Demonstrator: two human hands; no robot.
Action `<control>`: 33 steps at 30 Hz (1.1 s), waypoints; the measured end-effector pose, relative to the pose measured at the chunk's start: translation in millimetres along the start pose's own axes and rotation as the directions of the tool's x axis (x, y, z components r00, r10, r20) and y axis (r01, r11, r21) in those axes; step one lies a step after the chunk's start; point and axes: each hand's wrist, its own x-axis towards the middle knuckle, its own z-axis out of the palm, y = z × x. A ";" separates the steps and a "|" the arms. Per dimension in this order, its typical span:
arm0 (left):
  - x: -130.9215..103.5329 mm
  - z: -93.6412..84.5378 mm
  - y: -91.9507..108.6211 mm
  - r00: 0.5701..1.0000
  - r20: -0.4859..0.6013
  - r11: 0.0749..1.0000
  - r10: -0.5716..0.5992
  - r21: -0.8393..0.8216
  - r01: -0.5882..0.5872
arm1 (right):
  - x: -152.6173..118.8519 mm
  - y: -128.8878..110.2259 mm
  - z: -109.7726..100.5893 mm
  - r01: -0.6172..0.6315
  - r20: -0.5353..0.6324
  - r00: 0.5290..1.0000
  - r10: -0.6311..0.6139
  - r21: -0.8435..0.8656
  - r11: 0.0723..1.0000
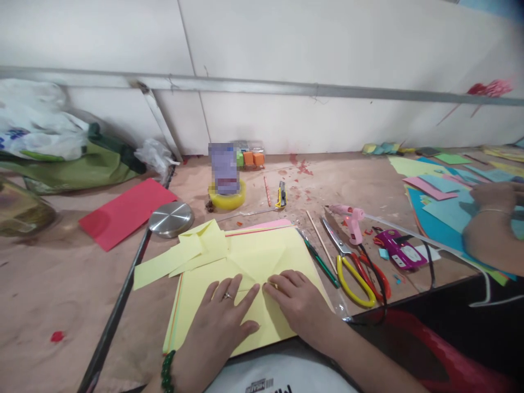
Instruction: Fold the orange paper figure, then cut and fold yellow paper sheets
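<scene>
My left hand [223, 322] lies with fingers spread on a sheet of yellow paper [282, 251], a ring on one finger. This creased sheet rests on a stack of coloured paper. Just across from it, my right hand [301, 303] has its fingers bent and close together, fingertips pressed on the paper; whether they pinch a fold is hard to see. Folded yellow paper pieces [202, 245] overlap the stack's far left corner. Close to the right hand lie a green pen [321, 262] and a thin wooden stick [322, 240].
Right of the stack are scissors [347, 267], a pink glue gun [350, 218] with its cord and a purple device [399, 248]. Beyond sit yellow tape [227, 201] and a cutter [281, 195]. A metal disc [171, 219] and red paper [129, 213] lie left. Another person's hand [493, 218] touches coloured sheets.
</scene>
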 end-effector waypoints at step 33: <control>2.2 -40.1 -6.3 0.859 -0.504 0.929 -0.087 -0.353 -0.113 | -16.6 8.8 -29.7 -0.157 -0.376 0.918 0.126 -0.054 0.986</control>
